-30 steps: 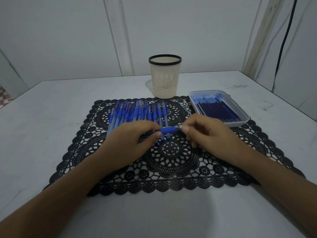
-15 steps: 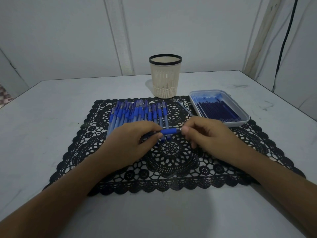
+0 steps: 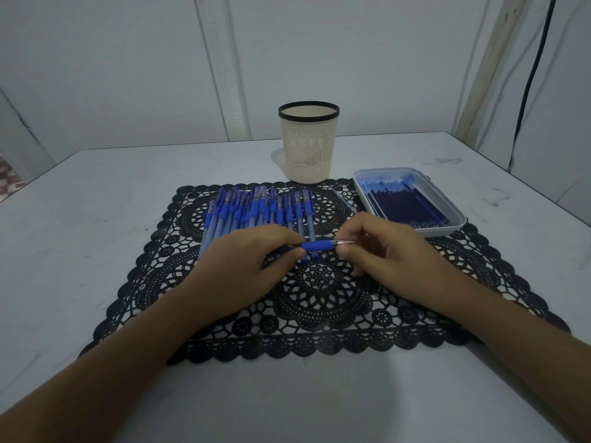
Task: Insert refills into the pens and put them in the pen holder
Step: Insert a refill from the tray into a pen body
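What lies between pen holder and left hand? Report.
A row of blue pens on the black mat lies between the pen holder and the left hand, in the head view.

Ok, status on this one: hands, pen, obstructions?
Left grip holds pen barrel, right grip pinches tip end. Pen level over mat, not yet in holder. Only flat-lying pens between.

Blue-grip pen (image 3: pixel 318 245) horizontal, tip rightward, pinched between left hand (image 3: pixel 243 266) and right hand (image 3: pixel 383 251). Blue pens (image 3: pixel 256 207) lying side by side behind it. Dark refills (image 3: pixel 403 203) heaped at right. Cream pen holder (image 3: pixel 308 142) upright beyond.
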A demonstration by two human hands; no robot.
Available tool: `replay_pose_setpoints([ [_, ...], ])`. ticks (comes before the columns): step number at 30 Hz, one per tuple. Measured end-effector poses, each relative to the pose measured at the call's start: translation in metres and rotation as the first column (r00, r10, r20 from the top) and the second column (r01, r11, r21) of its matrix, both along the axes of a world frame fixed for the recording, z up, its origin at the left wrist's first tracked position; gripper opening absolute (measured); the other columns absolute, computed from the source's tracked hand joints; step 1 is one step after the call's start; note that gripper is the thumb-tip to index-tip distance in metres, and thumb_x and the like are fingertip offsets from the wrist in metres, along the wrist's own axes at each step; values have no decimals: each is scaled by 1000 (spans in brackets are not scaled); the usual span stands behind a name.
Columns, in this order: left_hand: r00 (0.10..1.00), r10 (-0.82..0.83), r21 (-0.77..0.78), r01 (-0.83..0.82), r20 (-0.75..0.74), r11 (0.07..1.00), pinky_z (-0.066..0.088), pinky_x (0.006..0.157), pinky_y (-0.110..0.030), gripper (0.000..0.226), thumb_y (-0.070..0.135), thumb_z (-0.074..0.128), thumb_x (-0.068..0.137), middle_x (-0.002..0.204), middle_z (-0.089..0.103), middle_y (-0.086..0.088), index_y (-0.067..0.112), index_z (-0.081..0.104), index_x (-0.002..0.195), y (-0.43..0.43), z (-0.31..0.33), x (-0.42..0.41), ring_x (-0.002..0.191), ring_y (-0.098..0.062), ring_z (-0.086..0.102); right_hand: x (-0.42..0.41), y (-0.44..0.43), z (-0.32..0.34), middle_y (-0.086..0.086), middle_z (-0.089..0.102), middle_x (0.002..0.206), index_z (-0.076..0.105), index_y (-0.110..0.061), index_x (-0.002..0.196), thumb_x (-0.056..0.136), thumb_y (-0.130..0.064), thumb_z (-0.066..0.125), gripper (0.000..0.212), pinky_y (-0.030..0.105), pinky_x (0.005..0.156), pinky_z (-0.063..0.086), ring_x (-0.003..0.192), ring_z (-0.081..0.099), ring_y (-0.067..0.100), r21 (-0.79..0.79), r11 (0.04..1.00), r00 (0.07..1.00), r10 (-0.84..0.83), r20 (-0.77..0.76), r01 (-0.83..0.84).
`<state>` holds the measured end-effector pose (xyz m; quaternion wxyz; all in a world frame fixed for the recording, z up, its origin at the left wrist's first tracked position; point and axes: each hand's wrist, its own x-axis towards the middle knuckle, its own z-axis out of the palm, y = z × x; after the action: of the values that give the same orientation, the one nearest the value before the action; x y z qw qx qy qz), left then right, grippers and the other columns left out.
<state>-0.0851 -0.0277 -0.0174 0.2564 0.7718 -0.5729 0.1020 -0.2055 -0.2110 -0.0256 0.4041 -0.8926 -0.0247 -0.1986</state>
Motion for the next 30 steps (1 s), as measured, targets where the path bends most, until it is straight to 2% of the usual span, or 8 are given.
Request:
replay_pose_setpoints([
  [3, 997, 26, -46, -23, 67, 999, 38, 54, -7, 32, 42, 39, 88, 74, 49, 25, 25, 65, 96, -1, 2, -2, 68, 9, 48, 0, 1, 2, -12, 59, 70, 58, -26, 82, 86, -23, 58, 5, 17, 51, 40, 57, 52, 10, -17, 999, 999, -33, 34, 34],
  [6, 990, 36, -68, -27, 140, 997, 39, 51, -14, 30, 38, 41, 89, 72, 57, 17, 23, 66, 94, -2, 4, -3, 70, -3, 48, 0, 2, 2, -7, 56, 63, 58, -27, 81, 88, -24, 56, 8, 24, 49, 38, 55, 50, 16, -49, 997, 997, -55, 48, 58],
  [9, 992, 33, -77, -24, 120, 997, 40, 54, -12, 29, 39, 42, 88, 75, 61, 14, 22, 66, 94, 0, 3, -2, 72, -3, 50, 0, 2, 2, -8, 55, 63, 60, -28, 86, 85, -29, 59, 1, 14, 51, 37, 57, 49, 6, -49, 997, 997, -59, 56, 61],
  [11, 994, 48, -77, -40, 97, 996, 40, 58, -8, 31, 40, 42, 88, 79, 63, 14, 21, 65, 97, 2, 1, 2, 77, -1, 51, 1, -1, 4, -10, 54, 70, 57, -29, 103, 76, -46, 58, 32, 11, 55, 38, 62, 49, 1, -108, 990, 995, -98, -11, 96],
  [14, 996, 67, -100, -61, 51, 993, 38, 61, -2, 34, 39, 43, 88, 83, 59, 17, 17, 65, 102, 3, -2, 8, 79, 5, 48, 2, -10, 1, -15, 44, 92, 46, -24, 128, 72, -58, 55, 66, 9, 68, 34, 72, 44, -3, -407, 894, 963, -249, -101, 189],
  [20, 997, 65, -111, -59, 51, 992, 39, 65, -5, 35, 40, 44, 88, 85, 55, 20, 16, 65, 103, 3, -5, 12, 80, 7, 49, 3, -6, -6, -2, 50, 103, 59, -18, 117, 90, -40, 48, 36, 25, 79, 45, 89, 52, 13, -592, 782, 953, -292, -77, 192],
  [24, 996, 65, -98, -60, 53, 993, 44, 62, -9, 37, 40, 43, 88, 86, 64, 12, 15, 66, 103, 4, -4, 12, 78, 1, 53, -3, -7, 2, -10, 60, 91, 59, -23, 102, 87, -28, 58, 15, 20, 71, 46, 83, 58, 7, -429, 881, 975, -220, 7, 202],
  [30, 997, 47, -61, -43, 56, 997, 40, 65, -5, 37, 40, 44, 87, 88, 67, 8, 15, 66, 103, 5, -3, 11, 73, 4, 52, -6, -4, 10, -19, 60, 77, 61, -30, 93, 81, -15, 67, 20, 4, 61, 38, 70, 55, -5, -145, 976, 982, -145, 118, 162],
])
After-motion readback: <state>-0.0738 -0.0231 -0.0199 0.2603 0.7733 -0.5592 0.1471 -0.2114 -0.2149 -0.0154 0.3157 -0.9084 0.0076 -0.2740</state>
